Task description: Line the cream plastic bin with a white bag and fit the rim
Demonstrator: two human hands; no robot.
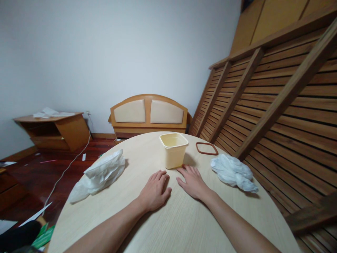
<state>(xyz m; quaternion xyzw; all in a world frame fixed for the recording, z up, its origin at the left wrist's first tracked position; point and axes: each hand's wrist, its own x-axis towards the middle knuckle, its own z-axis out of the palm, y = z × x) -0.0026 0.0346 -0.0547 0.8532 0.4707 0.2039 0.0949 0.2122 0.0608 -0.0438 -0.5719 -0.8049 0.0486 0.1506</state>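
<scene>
A pale yellow square plastic bin (pixel 174 156) stands upright on the round wooden table (pixel 181 225), its top uncovered. My left hand (pixel 156 191) rests palm down on the table, in front of the bin and a little to its left, fingers apart and holding nothing. Just in front of the bin's right side lies my right hand (pixel 191 181), flat and open; its fingertips are close to the bin's base, and whether they touch it I cannot tell. A reddish-brown rounded square frame (pixel 206 153) lies flat to the right of the bin.
Crumpled white plastic bags lie on the table, one at the left (pixel 101 175) and another at the right (pixel 233 172). Slatted wooden panels (pixel 263 112) lean along the right side. Beyond the table are a headboard (pixel 148 109) and a low cabinet (pixel 67 133); a white cable (pixel 67 167) crosses the floor.
</scene>
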